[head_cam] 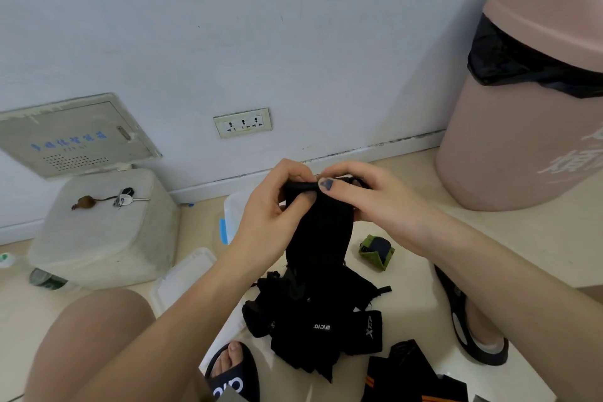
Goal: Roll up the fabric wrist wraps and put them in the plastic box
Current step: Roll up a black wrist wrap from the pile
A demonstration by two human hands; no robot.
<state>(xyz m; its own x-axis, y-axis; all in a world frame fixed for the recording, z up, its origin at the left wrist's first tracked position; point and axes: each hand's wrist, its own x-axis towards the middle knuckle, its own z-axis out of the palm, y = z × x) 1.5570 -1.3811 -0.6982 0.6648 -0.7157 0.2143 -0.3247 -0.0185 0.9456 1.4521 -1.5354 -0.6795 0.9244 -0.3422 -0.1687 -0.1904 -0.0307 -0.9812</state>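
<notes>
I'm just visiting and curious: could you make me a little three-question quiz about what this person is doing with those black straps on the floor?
1. True or false: both hands grip the top end of the black wrist wrap.
2. Which rolled item lies on the floor right of the hanging wrap? A) a green and dark roll B) a red ball C) a white cup
3. What lies on the white stool at left?

Key:
1. True: left hand and right hand pinch it.
2. A, the green roll.
3. Keys with a brown charm.

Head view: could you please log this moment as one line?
left hand: pinching wrap top | right hand: pinching wrap top | black wrist wrap: hanging, roll just begun | plastic box: behind hands
</notes>
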